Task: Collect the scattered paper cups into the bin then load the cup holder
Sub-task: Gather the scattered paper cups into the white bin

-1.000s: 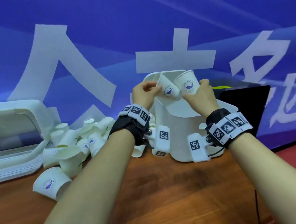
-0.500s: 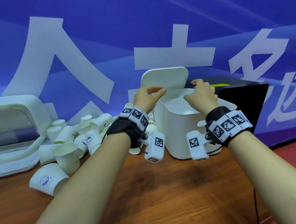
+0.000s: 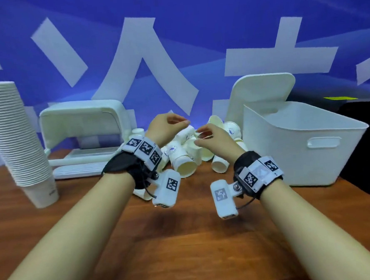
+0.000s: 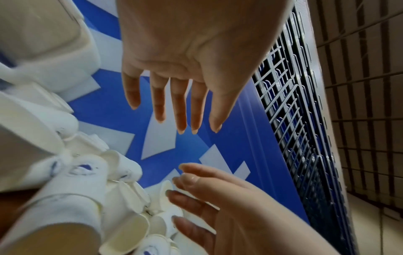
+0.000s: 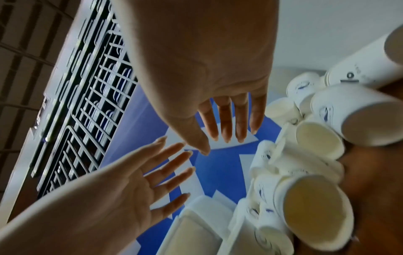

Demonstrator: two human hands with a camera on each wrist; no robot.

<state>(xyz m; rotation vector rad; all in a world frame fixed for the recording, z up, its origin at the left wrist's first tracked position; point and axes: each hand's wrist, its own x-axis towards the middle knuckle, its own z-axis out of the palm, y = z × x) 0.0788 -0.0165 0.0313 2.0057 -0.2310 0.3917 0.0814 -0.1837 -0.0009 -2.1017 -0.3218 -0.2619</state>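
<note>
Several white paper cups (image 3: 184, 156) lie in a heap on the wooden table, between the cup holder and the bin. My left hand (image 3: 176, 124) and right hand (image 3: 201, 136) hover side by side just over the heap, fingers relaxed and empty. The left wrist view shows my left hand's fingers (image 4: 181, 112) straight, with the cups (image 4: 87, 189) below left. Through the right wrist view my right hand's fingers (image 5: 229, 124) reach out beside the cups (image 5: 316, 215). The white bin (image 3: 306, 154) stands open to the right; its inside is hidden.
A white cup holder (image 3: 83, 122) stands at the back left. A tall stack of nested cups (image 3: 17, 139) rises at the far left. The bin's lid (image 3: 261, 92) leans up behind it. A black object (image 3: 365, 133) sits at the right edge.
Both hands held cups over the bin a second ago, then let them go. Now they have moved left to the heap, empty.
</note>
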